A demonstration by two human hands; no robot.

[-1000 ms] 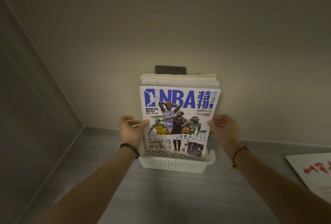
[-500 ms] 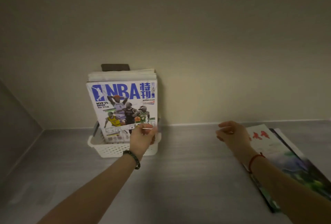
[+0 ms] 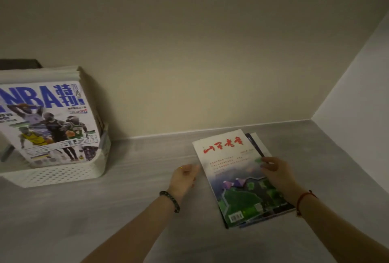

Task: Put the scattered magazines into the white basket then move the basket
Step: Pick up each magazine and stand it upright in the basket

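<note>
The white perforated basket (image 3: 61,175) stands at the left on the grey surface, with several magazines upright in it; the front one is a blue-lettered NBA magazine (image 3: 50,123). At the right lies a small flat stack of magazines, topped by a white one with red characters and a green picture (image 3: 233,170). My left hand (image 3: 184,176) is at that magazine's left edge, fingers bent, holding nothing that I can see. My right hand (image 3: 273,171) rests on top of the magazine near its right edge, fingers pressed down on the cover.
A beige wall runs behind the grey surface (image 3: 136,199), and a white side wall (image 3: 362,94) closes the right side. Darker magazines (image 3: 254,144) stick out from under the top one. A dark object (image 3: 19,63) shows behind the basket.
Both hands left the NBA magazine in the basket and moved right. My view swung right too. My hands now meet the flat stack, the right one on its cover.
</note>
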